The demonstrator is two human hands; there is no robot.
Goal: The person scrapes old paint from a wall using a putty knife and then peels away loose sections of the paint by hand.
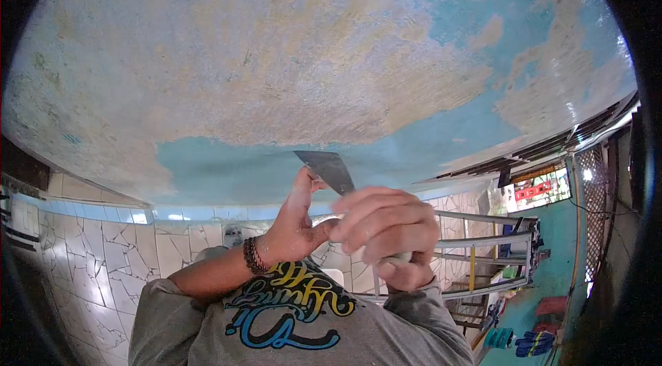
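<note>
My right hand point(389, 231) is closed around the handle of a scraper point(331, 170), with a bit of pale handle showing below the fingers. The flat dark metal blade points up and left, its edge at the blue paint of the wall point(276, 62). My left hand point(296, 224), a dark beaded bracelet point(255, 255) at its wrist, is beside the blade. Its upper fingers are stretched towards the blade's lower left side, and its thumb reaches towards my right hand. Some of its fingers are hidden. Large rough whitish patches spread across the wall between areas of blue paint.
A metal ladder point(483, 255) lies or leans at the right, close to my right arm. Folded cloths point(534, 343) are at the lower right near a teal wall point(552, 255). The floor point(103, 255) has pale cracked-pattern tiles. A window point(538, 190) is at the right.
</note>
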